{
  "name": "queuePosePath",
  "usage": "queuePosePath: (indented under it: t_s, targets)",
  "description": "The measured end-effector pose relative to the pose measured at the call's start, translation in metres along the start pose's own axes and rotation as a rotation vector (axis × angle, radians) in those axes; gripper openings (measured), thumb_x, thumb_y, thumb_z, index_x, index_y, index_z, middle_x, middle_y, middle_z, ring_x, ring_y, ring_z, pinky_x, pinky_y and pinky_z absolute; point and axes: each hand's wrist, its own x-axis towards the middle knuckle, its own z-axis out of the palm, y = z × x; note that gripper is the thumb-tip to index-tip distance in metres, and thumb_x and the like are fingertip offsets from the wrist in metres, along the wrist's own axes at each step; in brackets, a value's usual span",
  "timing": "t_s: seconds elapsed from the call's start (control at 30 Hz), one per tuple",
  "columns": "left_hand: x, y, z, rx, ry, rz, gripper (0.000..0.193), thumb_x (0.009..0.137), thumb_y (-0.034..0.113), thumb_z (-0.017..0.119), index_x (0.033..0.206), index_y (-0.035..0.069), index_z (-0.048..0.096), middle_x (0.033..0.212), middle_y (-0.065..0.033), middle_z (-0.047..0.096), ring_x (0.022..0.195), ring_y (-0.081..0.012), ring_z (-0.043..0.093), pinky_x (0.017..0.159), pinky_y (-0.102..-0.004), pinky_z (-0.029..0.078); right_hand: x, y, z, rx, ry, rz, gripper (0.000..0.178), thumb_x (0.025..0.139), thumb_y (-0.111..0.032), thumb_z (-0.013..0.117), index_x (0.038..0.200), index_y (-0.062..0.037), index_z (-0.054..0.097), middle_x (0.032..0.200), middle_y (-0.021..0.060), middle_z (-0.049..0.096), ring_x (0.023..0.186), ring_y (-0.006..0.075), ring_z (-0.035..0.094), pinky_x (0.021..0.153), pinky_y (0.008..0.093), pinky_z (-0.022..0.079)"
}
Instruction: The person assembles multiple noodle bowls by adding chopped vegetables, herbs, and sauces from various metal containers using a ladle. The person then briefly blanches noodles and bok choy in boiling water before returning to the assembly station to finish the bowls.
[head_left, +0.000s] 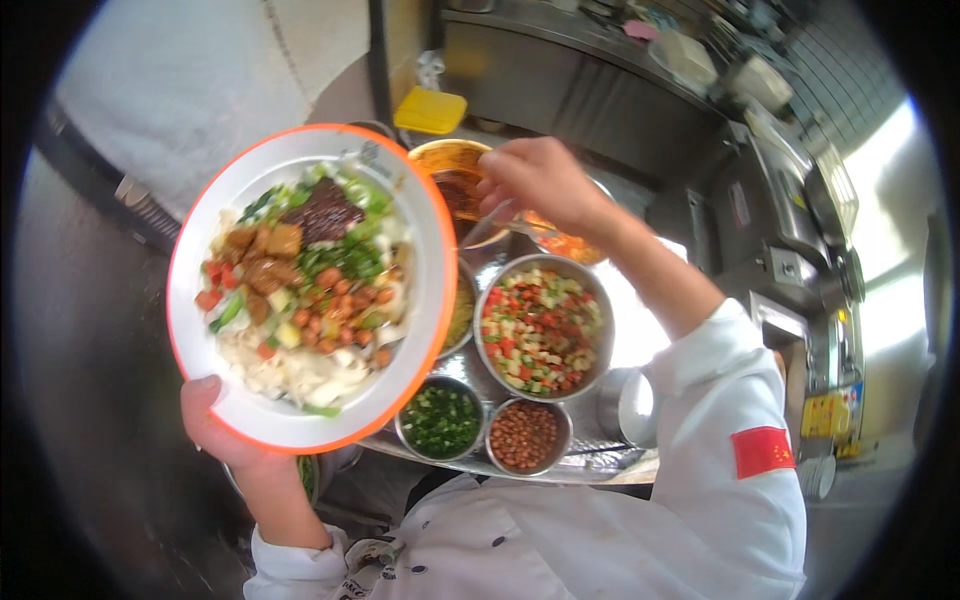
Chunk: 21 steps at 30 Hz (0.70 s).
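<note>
My left hand grips the lower rim of a white bowl with an orange edge, thumb over the rim. In the bowl lie white noodles, brown meat chunks, peanuts, chopped greens and a dark brown sauce. Farther right, my right hand is closed around the handle of a metal spoon. The spoon slants down over a pot of dark red sauce; its tip is blurred. Beside that pot, partly under my right forearm, shows a container of orange-red food.
Nearer me on the metal table stand bowls of diced red and green vegetables, chopped greens and peanuts. A metal canister stands right of them. A yellow lid lies at the back, before a steel counter.
</note>
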Motion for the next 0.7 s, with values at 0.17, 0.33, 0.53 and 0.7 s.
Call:
queuePosePath:
  t_s: [0.17, 0.33, 0.53, 0.7]
  targets:
    - [0.010, -0.092, 0.077, -0.026, -0.123, -0.199, 0.068, 0.070, 0.023, 0.045, 0.131, -0.007, 0.038, 0.128, -0.0220, 0.047, 0.118, -0.0344, 0.047, 0.103, -0.0414, 0.034, -0.107, -0.022, -0.088, 0.701, -0.272, 0.148, 0.050, 0.093, -0.028, 0.043, 0.126, 0.0088, 0.042, 0.101, 0.0227, 0.062, 0.082, 0.0305, 0.066, 0.067, 0.0406, 0.057]
    - [0.001, -0.201, 0.144, -0.167, -0.393, -0.610, 0.050, 0.070, 0.007, 0.045, 0.118, -0.008, 0.047, 0.113, -0.0163, 0.055, 0.106, -0.0281, 0.054, 0.098, -0.0378, 0.039, -0.197, 0.006, -0.152, 0.417, 0.213, 0.200, 0.040, 0.079, -0.004, 0.046, 0.117, 0.0107, 0.050, 0.093, 0.0189, 0.063, 0.072, 0.0259, 0.067, 0.065, 0.0385, 0.059]
    - [-0.028, -0.327, 0.183, 0.157, -0.287, -0.977, 0.050, 0.073, -0.004, 0.042, 0.123, -0.008, 0.040, 0.118, -0.0194, 0.051, 0.112, -0.0337, 0.051, 0.101, -0.0439, 0.040, -0.269, 0.102, -0.207, 0.364, 0.548, 0.391, 0.032, 0.072, 0.001, 0.045, 0.099, 0.0097, 0.059, 0.077, 0.0147, 0.064, 0.062, 0.0229, 0.066, 0.056, 0.0342, 0.057]
    - [-0.041, -0.391, 0.178, 0.267, -0.169, -1.102, 0.047, 0.076, -0.007, 0.040, 0.123, -0.010, 0.039, 0.120, -0.0221, 0.048, 0.112, -0.0361, 0.050, 0.101, -0.0477, 0.040, -0.287, 0.189, -0.212, 0.375, 0.613, 0.486, 0.025, 0.075, 0.002, 0.045, 0.092, 0.0089, 0.062, 0.076, 0.0152, 0.064, 0.061, 0.0233, 0.065, 0.054, 0.0360, 0.057]
